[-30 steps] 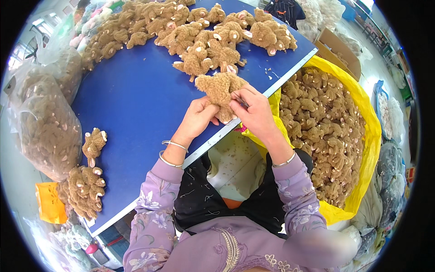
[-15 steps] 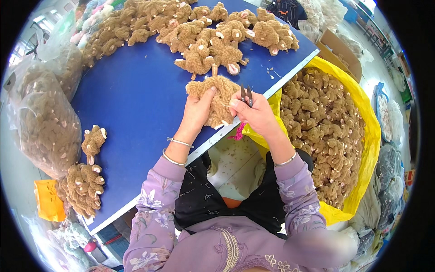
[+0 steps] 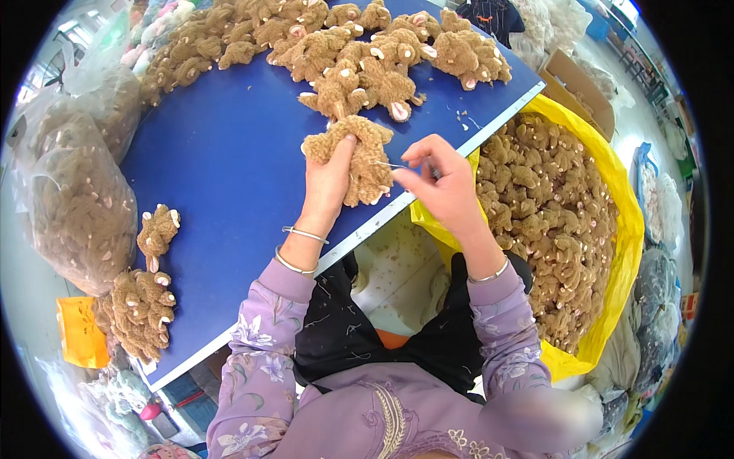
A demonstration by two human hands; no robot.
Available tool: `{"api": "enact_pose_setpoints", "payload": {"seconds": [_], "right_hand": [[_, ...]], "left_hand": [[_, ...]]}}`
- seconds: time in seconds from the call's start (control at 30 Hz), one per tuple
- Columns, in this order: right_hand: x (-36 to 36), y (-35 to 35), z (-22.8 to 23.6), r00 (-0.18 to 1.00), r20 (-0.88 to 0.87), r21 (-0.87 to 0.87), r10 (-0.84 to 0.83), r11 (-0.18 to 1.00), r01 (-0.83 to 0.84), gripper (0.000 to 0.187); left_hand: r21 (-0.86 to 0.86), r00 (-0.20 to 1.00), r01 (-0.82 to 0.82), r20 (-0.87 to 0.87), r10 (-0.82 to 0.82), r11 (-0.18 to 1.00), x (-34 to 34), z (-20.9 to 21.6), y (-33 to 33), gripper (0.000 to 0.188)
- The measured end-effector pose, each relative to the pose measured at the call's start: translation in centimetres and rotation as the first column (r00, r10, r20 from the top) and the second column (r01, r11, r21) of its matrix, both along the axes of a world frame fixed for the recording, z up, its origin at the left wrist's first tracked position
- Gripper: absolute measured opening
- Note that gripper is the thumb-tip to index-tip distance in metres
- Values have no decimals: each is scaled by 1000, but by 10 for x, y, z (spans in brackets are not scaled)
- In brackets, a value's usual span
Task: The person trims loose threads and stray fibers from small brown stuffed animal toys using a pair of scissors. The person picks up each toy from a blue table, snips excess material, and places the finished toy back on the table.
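Observation:
My left hand (image 3: 329,177) is closed on a fluffy brown plush toy (image 3: 371,164), thumb on top, and holds it above the table near its front edge. To the right of the plush, my right hand (image 3: 443,182) has its fingers bent and drawn together. A thin pale thread (image 3: 391,164) stretches from the plush toward the right fingertips. Small dark scissors (image 3: 435,173) show only in part inside the right hand; their blades are mostly hidden by the fingers.
Many similar brown plush toys (image 3: 336,57) lie along the far side of the blue table (image 3: 222,168). A yellow sack (image 3: 628,252) full of them stands at the right. Stuffed clear bags (image 3: 73,206) and a small plush pile (image 3: 140,314) are at the left.
The right hand has moved slightly right, away from the plush, and the scissors have turned into the hand. The left hand has lifted and tilted the plush slightly, and the thread is drawn out.

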State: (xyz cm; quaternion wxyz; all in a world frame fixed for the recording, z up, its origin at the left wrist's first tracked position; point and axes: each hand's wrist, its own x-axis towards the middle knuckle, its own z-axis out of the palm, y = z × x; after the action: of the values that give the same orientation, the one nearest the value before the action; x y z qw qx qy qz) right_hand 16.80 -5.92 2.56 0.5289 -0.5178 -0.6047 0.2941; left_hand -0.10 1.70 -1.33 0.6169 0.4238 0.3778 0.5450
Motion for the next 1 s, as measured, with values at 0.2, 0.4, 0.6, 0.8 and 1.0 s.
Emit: {"api": "enact_pose_setpoints", "payload": {"seconds": [0.2, 0.4, 0.6, 0.8, 1.0], "right_hand": [[-21, 7, -18, 982, 153, 87, -108, 992, 96, 25], [-15, 7, -12, 981, -195, -177, 23, 982, -58, 13], [2, 5, -7, 937, -349, -137, -27, 990, -22, 12], [-18, 3, -8, 994, 96, 104, -53, 994, 43, 23], [-16, 9, -18, 1000, 6, -101, 25, 995, -24, 13]], "left_hand": [[61, 996, 1, -91, 5, 998, 6, -2, -4, 24], [35, 996, -19, -88, 22, 999, 4, 1, -4, 24], [11, 1000, -25, -12, 25, 1000, 5, 5, -3, 24], [40, 993, -15, -114, 20, 999, 5, 5, -5, 24], [76, 983, 7, -182, 7, 997, 6, -2, -6, 24]]}}
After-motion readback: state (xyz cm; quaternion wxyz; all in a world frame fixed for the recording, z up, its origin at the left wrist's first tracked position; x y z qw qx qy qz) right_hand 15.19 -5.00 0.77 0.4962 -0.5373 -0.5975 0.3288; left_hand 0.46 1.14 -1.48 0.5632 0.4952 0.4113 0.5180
